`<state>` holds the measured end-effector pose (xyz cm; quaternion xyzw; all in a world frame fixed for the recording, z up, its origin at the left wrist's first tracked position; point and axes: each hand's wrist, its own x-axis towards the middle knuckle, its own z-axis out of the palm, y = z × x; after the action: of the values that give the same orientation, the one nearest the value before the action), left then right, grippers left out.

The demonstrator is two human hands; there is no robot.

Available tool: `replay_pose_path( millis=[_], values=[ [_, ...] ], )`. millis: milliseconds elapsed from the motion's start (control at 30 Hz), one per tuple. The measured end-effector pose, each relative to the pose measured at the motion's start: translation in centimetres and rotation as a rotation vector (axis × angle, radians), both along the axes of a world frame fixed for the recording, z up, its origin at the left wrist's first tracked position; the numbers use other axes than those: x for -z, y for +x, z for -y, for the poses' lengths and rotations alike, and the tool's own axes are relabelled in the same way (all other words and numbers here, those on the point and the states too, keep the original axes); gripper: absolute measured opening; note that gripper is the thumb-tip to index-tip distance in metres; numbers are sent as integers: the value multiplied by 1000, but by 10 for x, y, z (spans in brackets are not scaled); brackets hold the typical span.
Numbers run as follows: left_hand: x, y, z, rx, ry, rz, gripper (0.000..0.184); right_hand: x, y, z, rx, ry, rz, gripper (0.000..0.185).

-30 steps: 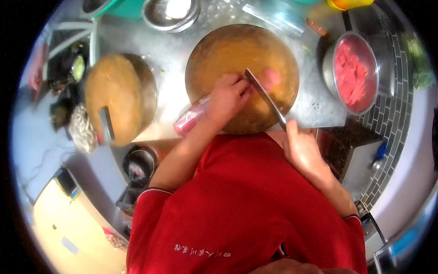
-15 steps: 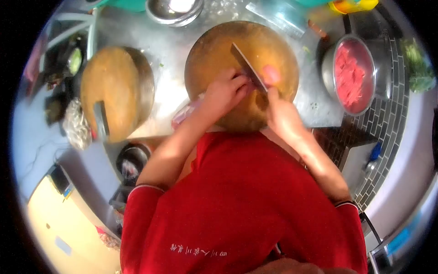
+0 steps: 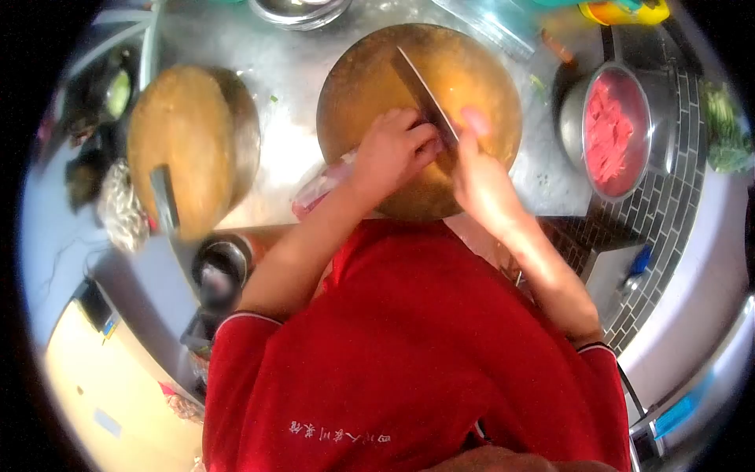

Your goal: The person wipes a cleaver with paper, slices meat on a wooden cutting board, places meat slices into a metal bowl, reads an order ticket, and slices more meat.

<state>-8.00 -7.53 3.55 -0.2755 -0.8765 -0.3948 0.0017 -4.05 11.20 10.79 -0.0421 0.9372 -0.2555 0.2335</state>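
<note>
A knife (image 3: 425, 94) slants over the round wooden board (image 3: 377, 59), its tip pointing away from me. My right hand (image 3: 481, 175) is closed round its handle. Left of the blade, my left hand (image 3: 395, 149) rests with bent fingers pressed down; what lies under them is mostly hidden. A small pink piece of meat (image 3: 476, 121) lies right of the blade. Beside the board's lower left edge, partly behind my left wrist, is a larger pink and white piece of meat (image 3: 318, 191), seemingly in clear plastic.
A metal bowl (image 3: 646, 149) of sliced pink meat (image 3: 609, 134) stands at the right. At the left, a second wooden block (image 3: 185, 141) carries a dark-handled blade (image 3: 164, 197). Metal bowls (image 3: 303, 17) sit at the top, near a clear plastic sheet (image 3: 491, 27).
My right hand has moved up and left with the knife, which now reaches farther across the board. My left hand stays beside the blade. The whole view has shifted slightly.
</note>
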Motion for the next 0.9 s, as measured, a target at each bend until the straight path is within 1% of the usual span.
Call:
replay_pose_path(
  millis=[100, 233, 333, 433, 467, 567, 600, 633, 700, 733, 767, 833, 867, 900],
  values=[
    [-4, 2, 3, 16, -13, 2, 22, 14, -15, 6, -39, 24, -85, 34],
    [0, 5, 0, 17, -21, -13, 24, -8, -2, 10, 39, -22, 65, 29],
    [2, 1, 2, 15, -29, -37, 24, -23, 31, -7, -27, 131, 171, 29],
    [-1, 2, 1, -9, -7, -19, 24, -25, 40, -11, -56, 133, 142, 30],
    [-2, 2, 1, -17, -1, -14, 24, -14, 32, -9, -40, 93, 155, 32],
    [-3, 4, 2, -50, 11, 3, 22, 18, 8, 8, -55, 105, 50, 34],
    [-1, -4, 1, -57, 21, 2, 22, 16, 9, 3, -81, 86, -57, 35],
    [3, -4, 1, -55, 28, 19, 22, 15, 7, -4, -41, 52, -41, 35],
    [2, 7, 4, -43, 25, 40, 22, 11, 10, -19, 40, -20, 11, 34],
    [0, 3, 4, -33, 20, 13, 22, 8, 12, -21, 11, -24, -64, 36],
    [-2, 2, 4, -20, 14, -4, 21, 2, 18, -22, -22, 4, -48, 38],
    [-4, 5, 3, -36, 9, -8, 21, -29, 26, -17, -90, 62, -7, 43],
    [-4, 5, 2, -46, 8, -10, 21, -42, 32, -16, -117, 105, 77, 36],
    [-4, 4, 1, -42, 7, -11, 20, -50, 44, -18, -111, 81, 41, 36]
  ],
)
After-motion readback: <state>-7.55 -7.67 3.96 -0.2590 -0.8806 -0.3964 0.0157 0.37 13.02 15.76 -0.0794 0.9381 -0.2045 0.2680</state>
